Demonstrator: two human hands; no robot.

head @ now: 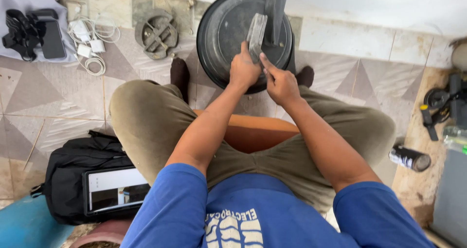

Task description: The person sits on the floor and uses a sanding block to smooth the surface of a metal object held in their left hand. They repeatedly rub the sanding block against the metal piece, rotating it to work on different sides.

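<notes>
Patterned grey and beige floor tiles (58, 97) run out to a pale wall at the far edge, and a person in a blue shirt and olive trousers sits on an orange-brown stool (253, 131), looking down between the knees. At the far middle, a round black pan-like disc (224, 29) leans on the floor between the person's dark-socked feet. The left hand (243, 70) is closed around the near end of a flat grey metal block (256, 31), holding it upright against the face of the disc. The right hand (279, 82) sits just beside it, touching the left, fingers curled with the forefinger pressed to the lower edge of the block; whether it grips anything of its own cannot be told. A darker upright piece (278, 14) stands just right of the block, on the disc. To the far left lie a round grey metal part (156, 33), a tangle of white chargers and cables (90, 41), and a dark phone with black straps (48, 34) on a pale cloth. Near left, a black backpack (73, 170) carries a tablet (116, 189) with a lit screen. On the right, a black spray can (409, 158) lies on its side, with dark tools (445, 104) beyond it.
</notes>
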